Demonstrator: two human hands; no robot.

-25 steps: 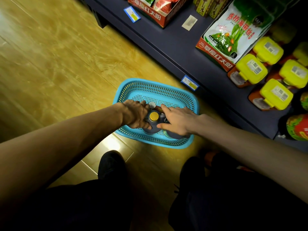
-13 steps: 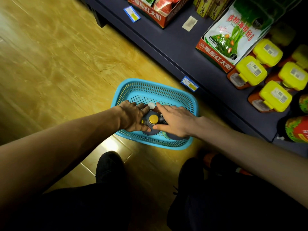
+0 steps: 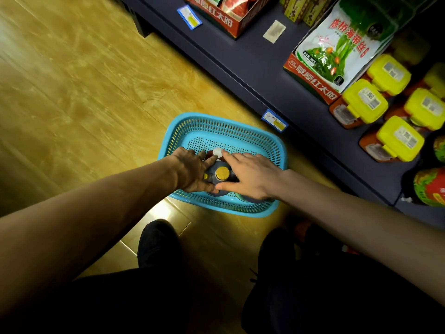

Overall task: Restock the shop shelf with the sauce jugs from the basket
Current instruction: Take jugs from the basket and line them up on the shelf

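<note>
Head view: sauce jugs (image 3: 220, 175) were seen low in the blue basket (image 3: 277, 148) on the floor. Left hand (image 3: 192, 171) and right hand (image 3: 252, 175) were cupped round one jug; firm grip unconfirmed. Lifting upright, supported from both sides, was judged best.

one basket (image 3: 240, 127), two hands, five yellow-lidded jars (image 3: 364, 101)

We see glossy wood floor (image 3: 72, 92) at left; green seaweed packet (image 3: 337, 49) in red display box (image 3: 310, 80) far right; price tag (image 3: 274, 120) near it.
</note>
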